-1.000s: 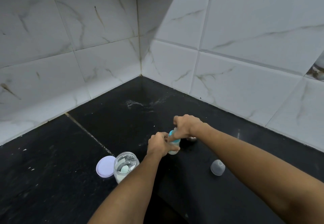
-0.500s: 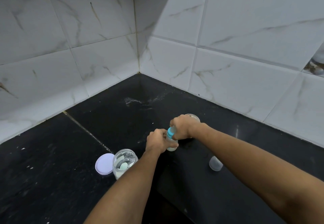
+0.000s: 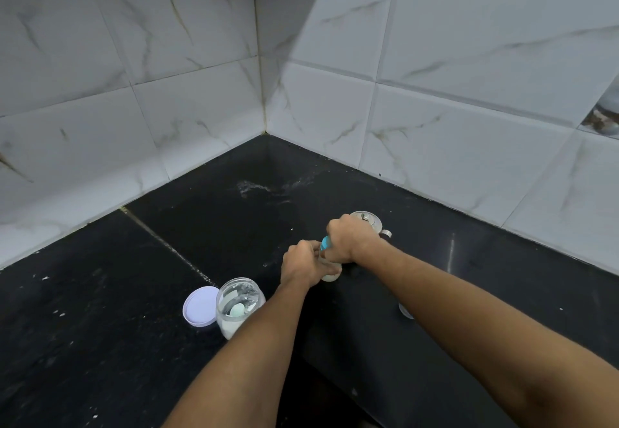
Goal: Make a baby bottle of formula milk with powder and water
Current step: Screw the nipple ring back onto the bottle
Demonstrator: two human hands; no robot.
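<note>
A small clear baby bottle [image 3: 331, 271] with a blue screw ring stands on the black counter [image 3: 110, 310]. My left hand [image 3: 306, 263] grips the bottle's body from the left. My right hand [image 3: 351, 238] is curled over the top, round the blue ring [image 3: 325, 244]; the teat is hidden under it. To the left stands an open clear powder jar [image 3: 238, 305] with white powder and a pale green scoop inside. Its lilac lid [image 3: 200, 307] lies flat beside it.
A steel vessel with a lid [image 3: 366, 220] stands just behind my right hand. A clear bottle cap [image 3: 406, 311] lies on the counter, partly hidden by my right forearm. White tiled walls meet in a corner behind. Spilled powder marks the counter near the corner.
Both hands stay on the bottle; my right hand has turned slightly over the blue ring. The view shifted, so the steel vessel shows behind my hand and my forearm covers more of the clear cap.
</note>
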